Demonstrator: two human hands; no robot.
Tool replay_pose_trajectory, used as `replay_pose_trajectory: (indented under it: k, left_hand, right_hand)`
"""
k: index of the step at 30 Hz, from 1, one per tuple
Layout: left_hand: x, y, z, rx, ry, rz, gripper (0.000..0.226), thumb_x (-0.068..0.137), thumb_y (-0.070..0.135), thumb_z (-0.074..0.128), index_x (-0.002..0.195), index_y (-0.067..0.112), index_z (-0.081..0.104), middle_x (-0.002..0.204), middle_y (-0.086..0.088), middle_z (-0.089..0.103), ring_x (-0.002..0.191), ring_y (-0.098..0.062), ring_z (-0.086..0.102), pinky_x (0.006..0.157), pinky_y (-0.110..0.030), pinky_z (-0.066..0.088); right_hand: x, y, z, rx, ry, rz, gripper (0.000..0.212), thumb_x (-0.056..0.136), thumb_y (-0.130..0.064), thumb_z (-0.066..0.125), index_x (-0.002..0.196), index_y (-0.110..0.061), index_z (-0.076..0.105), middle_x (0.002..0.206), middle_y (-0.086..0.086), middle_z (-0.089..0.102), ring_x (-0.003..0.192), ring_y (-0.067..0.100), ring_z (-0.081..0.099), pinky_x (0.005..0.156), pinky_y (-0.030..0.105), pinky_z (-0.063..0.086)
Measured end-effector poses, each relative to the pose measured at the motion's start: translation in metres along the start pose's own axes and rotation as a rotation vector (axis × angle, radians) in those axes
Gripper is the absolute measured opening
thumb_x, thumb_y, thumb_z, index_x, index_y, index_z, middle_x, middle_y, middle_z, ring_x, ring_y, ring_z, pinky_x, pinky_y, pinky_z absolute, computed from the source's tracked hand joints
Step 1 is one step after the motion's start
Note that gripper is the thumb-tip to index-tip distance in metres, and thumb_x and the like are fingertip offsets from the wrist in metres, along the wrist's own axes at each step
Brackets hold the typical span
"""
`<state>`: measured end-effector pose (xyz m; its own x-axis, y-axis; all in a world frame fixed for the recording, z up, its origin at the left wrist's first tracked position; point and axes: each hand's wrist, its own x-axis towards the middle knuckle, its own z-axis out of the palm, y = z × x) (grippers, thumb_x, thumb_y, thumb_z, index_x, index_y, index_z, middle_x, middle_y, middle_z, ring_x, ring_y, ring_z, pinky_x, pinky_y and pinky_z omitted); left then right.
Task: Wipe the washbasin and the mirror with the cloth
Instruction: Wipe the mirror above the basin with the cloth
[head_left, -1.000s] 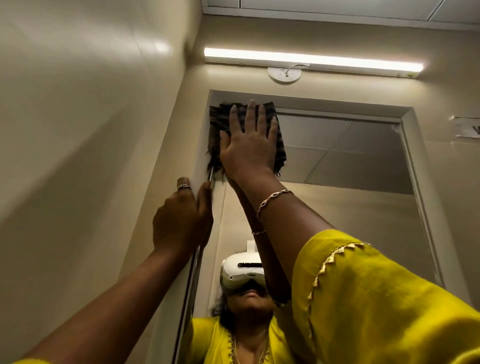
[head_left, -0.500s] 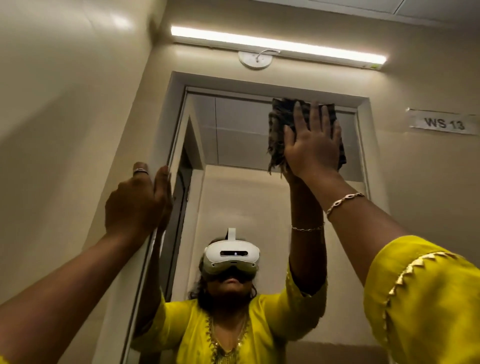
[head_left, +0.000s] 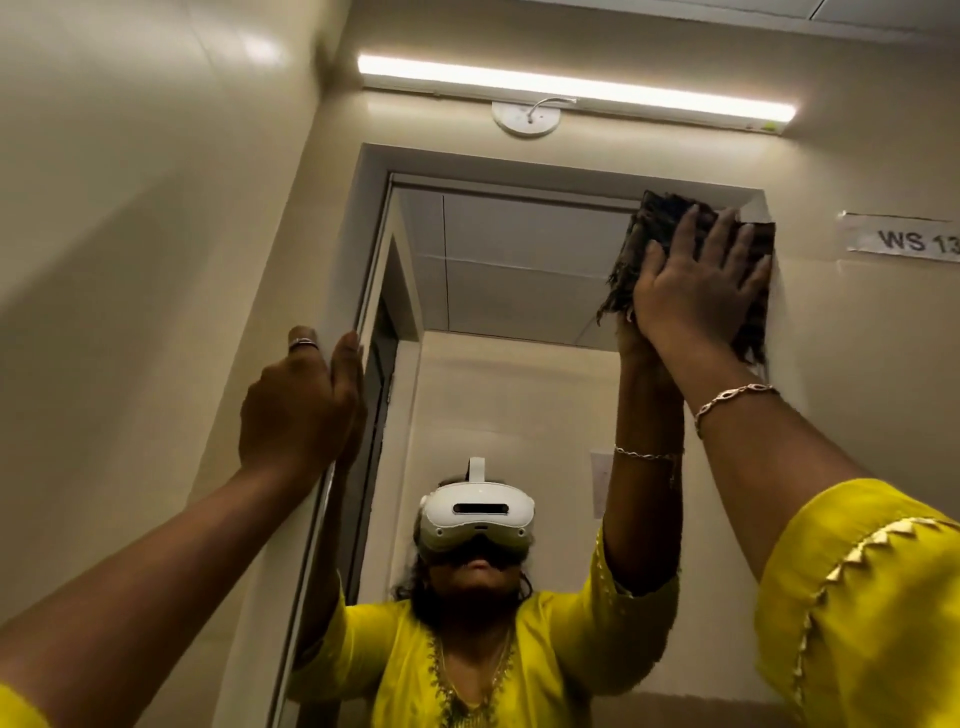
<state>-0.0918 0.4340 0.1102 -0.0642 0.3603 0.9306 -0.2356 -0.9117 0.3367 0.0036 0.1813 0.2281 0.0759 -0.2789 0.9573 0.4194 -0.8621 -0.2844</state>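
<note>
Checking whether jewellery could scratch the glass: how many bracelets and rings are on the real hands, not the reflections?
2: a bracelet on the right wrist, below the cloth; a ring on the left hand gripping the mirror edge. Fingers behind the edge may hide more.

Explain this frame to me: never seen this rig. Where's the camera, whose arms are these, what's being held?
There is no robot here: a person wears one wide-angle camera on the head, so the arms rising from the bottom are their own. They face a wall mirror, which is why you also see their reflection, with the white headset. The right hand presses a dark cloth flat against the mirror's top right corner. The left hand grips the mirror's left edge and holds nothing else. Above is a lit tube light; on the wall to the right is a label that starts "WS 13". The washbasin is out of view.
</note>
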Motion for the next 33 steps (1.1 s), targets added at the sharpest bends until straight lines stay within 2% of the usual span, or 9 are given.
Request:
replay_pose_trajectory:
  k: [7, 17, 23, 30, 33]
  left_hand:
    - [0.001, -0.002, 0.002, -0.031, -0.004, 0.006, 0.049, 0.095, 0.038, 0.032, 0.12, -0.004, 0.042, 0.053, 0.001, 0.043, 0.045, -0.01, 0.045, 0.042, -0.02, 0.031]
    - [0.0, -0.003, 0.003, -0.012, 0.021, 0.038, 0.046, 0.096, 0.033, 0.034, 0.12, -0.004, 0.042, 0.054, 0.007, 0.037, 0.046, -0.006, 0.039, 0.042, -0.018, 0.025]
    - [-0.001, -0.004, 0.002, -0.021, 0.008, 0.051, 0.046, 0.096, 0.033, 0.034, 0.122, -0.005, 0.042, 0.054, 0.006, 0.037, 0.046, -0.005, 0.04, 0.042, -0.017, 0.026]
    - [0.0, -0.006, 0.001, 0.007, 0.016, 0.059, 0.047, 0.096, 0.035, 0.033, 0.111, -0.007, 0.045, 0.054, 0.004, 0.039, 0.046, -0.008, 0.041, 0.042, -0.02, 0.026]
    - [0.0, -0.005, -0.001, 0.033, 0.017, 0.067, 0.049, 0.095, 0.038, 0.031, 0.106, -0.007, 0.046, 0.054, 0.002, 0.039, 0.048, -0.022, 0.05, 0.045, -0.024, 0.032]
  right_hand:
    - [-0.026, -0.087, 0.008, 0.045, 0.001, -0.075, 0.058, 0.099, -0.041, 0.02, 0.149, -0.016, 0.003, 0.157, 0.015, -0.001, 0.143, 0.034, -0.005, 0.115, 0.05, -0.004]
    - [-0.057, -0.192, 0.021, 0.125, -0.07, -0.273, 0.058, 0.099, -0.039, 0.018, 0.149, -0.014, -0.001, 0.156, 0.017, -0.009, 0.142, 0.036, -0.012, 0.113, 0.052, -0.008]
    - [-0.056, -0.19, 0.02, 0.1, -0.092, -0.411, 0.056, 0.099, -0.04, 0.015, 0.149, -0.018, 0.001, 0.156, 0.014, -0.008, 0.142, 0.034, -0.012, 0.113, 0.05, -0.008]
    - [-0.059, -0.159, 0.019, 0.117, -0.096, -0.519, 0.055, 0.099, -0.042, 0.018, 0.149, -0.024, 0.005, 0.157, 0.009, -0.003, 0.144, 0.029, -0.009, 0.114, 0.046, -0.007]
    - [-0.059, -0.138, 0.017, 0.111, -0.093, -0.509, 0.054, 0.099, -0.043, 0.019, 0.148, -0.025, 0.005, 0.158, 0.008, -0.003, 0.144, 0.028, -0.009, 0.114, 0.046, -0.007]
